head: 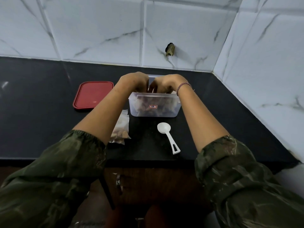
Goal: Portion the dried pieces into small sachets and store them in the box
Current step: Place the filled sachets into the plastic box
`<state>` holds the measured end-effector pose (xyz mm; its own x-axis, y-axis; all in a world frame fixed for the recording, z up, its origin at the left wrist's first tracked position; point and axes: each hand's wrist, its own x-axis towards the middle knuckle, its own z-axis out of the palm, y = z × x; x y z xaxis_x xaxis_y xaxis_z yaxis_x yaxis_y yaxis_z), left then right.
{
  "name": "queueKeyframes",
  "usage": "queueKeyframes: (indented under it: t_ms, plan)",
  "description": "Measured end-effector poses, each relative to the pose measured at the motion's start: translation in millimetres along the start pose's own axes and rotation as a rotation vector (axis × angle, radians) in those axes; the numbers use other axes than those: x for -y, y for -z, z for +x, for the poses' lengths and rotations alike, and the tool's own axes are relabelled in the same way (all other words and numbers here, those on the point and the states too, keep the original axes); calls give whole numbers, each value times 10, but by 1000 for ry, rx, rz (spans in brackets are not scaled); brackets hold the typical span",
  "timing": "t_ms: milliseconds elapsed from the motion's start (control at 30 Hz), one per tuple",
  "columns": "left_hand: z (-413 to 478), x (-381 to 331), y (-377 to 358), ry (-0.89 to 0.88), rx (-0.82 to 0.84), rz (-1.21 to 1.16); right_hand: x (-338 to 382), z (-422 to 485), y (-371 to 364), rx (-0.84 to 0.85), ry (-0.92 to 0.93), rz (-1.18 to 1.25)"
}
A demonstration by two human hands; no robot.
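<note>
— Where's the cam?
— Just one, worn on the person's head. Faces fwd & down, steep, onto the black counter [41, 99].
— How near?
— Close. Green sleeves [57, 170] fill the near corners, left hand [134, 81] & right hand [169, 83] meet mid-frame over the box [154, 112].
— And far side?
— Tiled wall [98, 30] across the top, turning the corner on the right. Wide lens, so straight edges bow. Near edge of the counter shows too, w/ the dark space under it.

White grey-veined wall tiles [98, 30] filling upper half of frame, turning corner at upper right. Dark patch [170, 49] showing on tile, upper centre. Black glossy countertop [41, 129] spanning middle, catching faint reflection at left. Brown cabinet front [164, 183] sitting below, lower centre.
</note>
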<state>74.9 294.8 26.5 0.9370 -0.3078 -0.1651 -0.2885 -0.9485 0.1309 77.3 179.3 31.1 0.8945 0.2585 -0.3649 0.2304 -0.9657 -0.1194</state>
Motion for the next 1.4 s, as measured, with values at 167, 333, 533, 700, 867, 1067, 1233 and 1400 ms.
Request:
queueKeyframes:
  t_ms: [167,333,533,700,867,1067,1233,1400]
  plan:
    - [-57,25,-52,-27,-217,-166,-83,-73,-12,-167,59,210]
    - [-122,45,-134,-16,-423,-281,-122,-131,-131,-359,60,333]
    - [-272,107,-134,39,-621,-380,-90,-237,-228,-548,107,465]
    - [-386,196,-168,138,-719,-427,49,-375,-262,-657,167,494]
    - [-491,335,-230,250,-759,-425,112,-471,-335,-752,148,459]
    - [-537,429,-300,258,-581,-578,122,-548,-483,-802,65,416]
    - [-586,423,-322,282,-462,-960,17,-598,-575,-919,-14,361]
    - [-652,367,-310,282,-425,-1153,-157,-617,-675,-970,-114,377]
